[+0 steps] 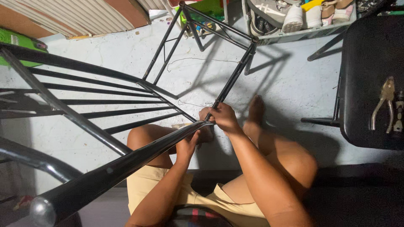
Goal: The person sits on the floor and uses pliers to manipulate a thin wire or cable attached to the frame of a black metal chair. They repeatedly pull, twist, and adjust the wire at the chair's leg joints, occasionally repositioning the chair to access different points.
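Where the frame's [126,159] thick rail met a thin bar, closed both hands on the joint. Wrapped the right hand [225,117] over the top of it, fingers curled round the bar. Cupped the left hand [187,146] from below, at seven o'clock from the right, fingers pressed up against the rail. Could not tell whether anything small was pinched between the fingertips.

Judged best done with the left hand taking the rail's weight, leaving the right free for fine work at the joint. Called for bracing the frame against the knee, since so long a piece would lever and swing easily. Called also for keeping fingers out of the angle between rail and bar, where a slip could nip them.

Looked like a chair frame of glossy black tube, lying tilted across the lap from seven o'clock up to the centre. Fanned thin slats toward nine o'clock and reached legs and crossbars toward twelve. Ended near the camera in a rounded cap.

Noted a thin wire [191,60] on the floor [286,84] at twelve o'clock from the hands, and pliers [385,105] on a black seat [366,54] at three.
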